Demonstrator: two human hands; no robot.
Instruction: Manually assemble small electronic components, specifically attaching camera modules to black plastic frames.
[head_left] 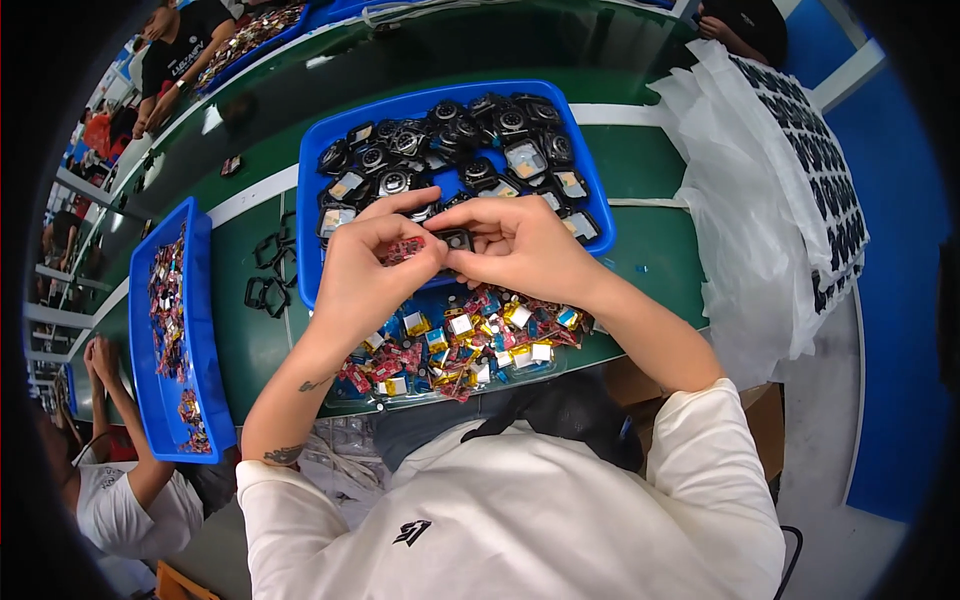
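In front of me, both hands meet over the near edge of a blue bin (590,165). My right hand (530,245) grips a small black watch case (458,240) between thumb and fingers. My left hand (370,270) has its fingers closed around a small red circuit board (402,250), and its thumb and fingertips press at the side of the watch case. Fingers hide part of both pieces. Behind my hands, the bin holds many black watch cases (395,182), some showing pale inner parts. Just below my hands lies a pile of red circuit boards with silver-and-yellow battery cells (460,345).
Black frames (268,270) lie on the green table left of the bin. Another blue bin (200,320) with small parts stands further left, near a co-worker's hands (100,360). At right are white plastic film (725,200) and sheets of black parts (825,180). Other people sit beyond.
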